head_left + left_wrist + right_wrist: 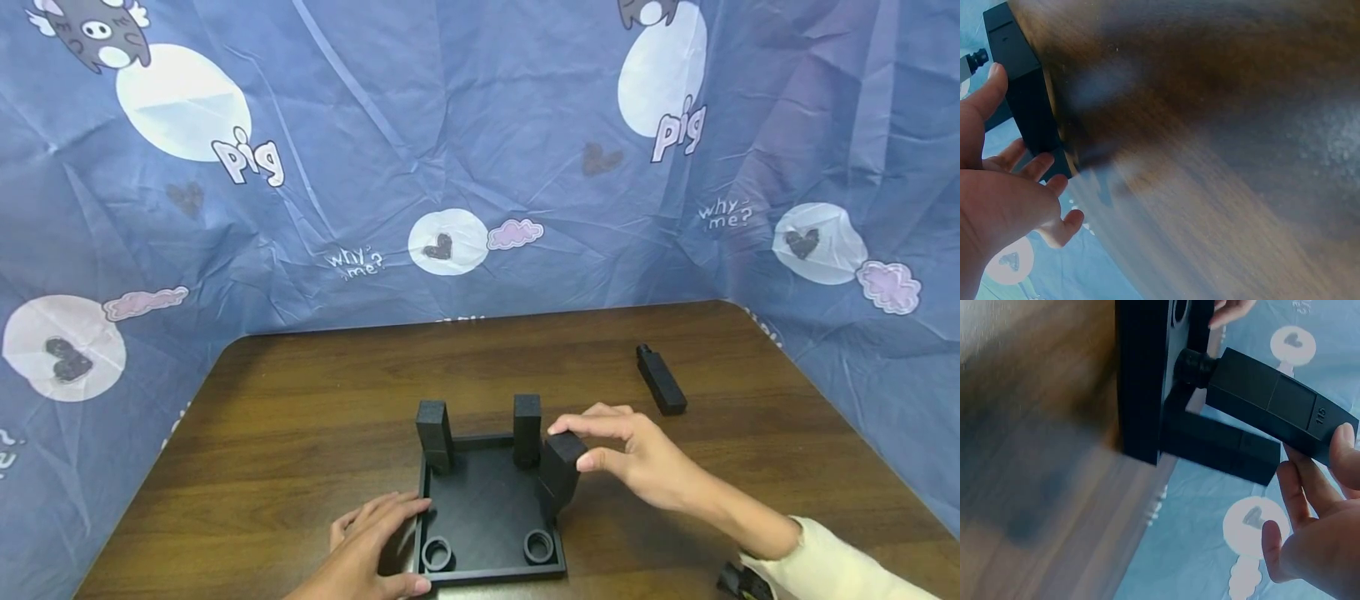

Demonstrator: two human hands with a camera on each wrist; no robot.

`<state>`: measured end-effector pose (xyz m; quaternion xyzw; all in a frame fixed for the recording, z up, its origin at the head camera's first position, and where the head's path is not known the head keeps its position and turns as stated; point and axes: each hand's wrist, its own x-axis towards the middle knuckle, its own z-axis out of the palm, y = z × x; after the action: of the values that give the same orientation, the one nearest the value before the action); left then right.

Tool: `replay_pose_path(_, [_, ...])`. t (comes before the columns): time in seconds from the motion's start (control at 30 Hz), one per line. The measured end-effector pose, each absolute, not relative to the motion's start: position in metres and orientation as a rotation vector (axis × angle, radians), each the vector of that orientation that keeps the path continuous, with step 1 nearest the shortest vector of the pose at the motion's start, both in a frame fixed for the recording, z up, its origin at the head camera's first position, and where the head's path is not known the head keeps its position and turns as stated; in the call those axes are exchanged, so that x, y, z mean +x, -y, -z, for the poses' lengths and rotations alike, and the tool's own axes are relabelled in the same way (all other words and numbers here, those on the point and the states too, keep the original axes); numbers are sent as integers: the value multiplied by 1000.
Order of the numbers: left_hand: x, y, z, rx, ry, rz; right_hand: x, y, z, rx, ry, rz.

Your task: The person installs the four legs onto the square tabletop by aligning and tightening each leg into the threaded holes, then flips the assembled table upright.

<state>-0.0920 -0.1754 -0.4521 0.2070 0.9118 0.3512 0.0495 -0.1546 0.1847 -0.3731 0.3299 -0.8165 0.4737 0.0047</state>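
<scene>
A black square tray (487,517) with a low rim lies on the table, with round sockets (538,547) at its two near corners. Two black block-shaped legs (434,433) stand at its far corners. My right hand (648,462) pinches another black leg (562,471) near its top end, between thumb and fingers. That leg leans, and its narrow round end meets a socket on the tray's right side in the right wrist view. My left hand (375,542) rests against the tray's left side, fingers extended on the rim and thumb at the near left corner.
A loose black leg (662,382) with a threaded end lies on the brown wooden table (315,417), at the back right. A dark object (742,581) sits by the right sleeve, partly cut off. Blue printed cloth (495,150) hangs behind the table.
</scene>
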Motion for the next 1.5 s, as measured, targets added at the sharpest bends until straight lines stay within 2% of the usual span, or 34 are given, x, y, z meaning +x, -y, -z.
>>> replay_pose_path(1.3, [-90,174,450,615,-2764,-1076,-133,-165,388,1136,2586,-1454])
replay_pose_path(1.4, [-91,174,450,606,-2759,-1067,-134,-167,386,1205,2576,-1348])
replay_pose_path(1.5, [-92,175,449,589,-2740,-1064,-135,-168,383,1390,2500,-1144])
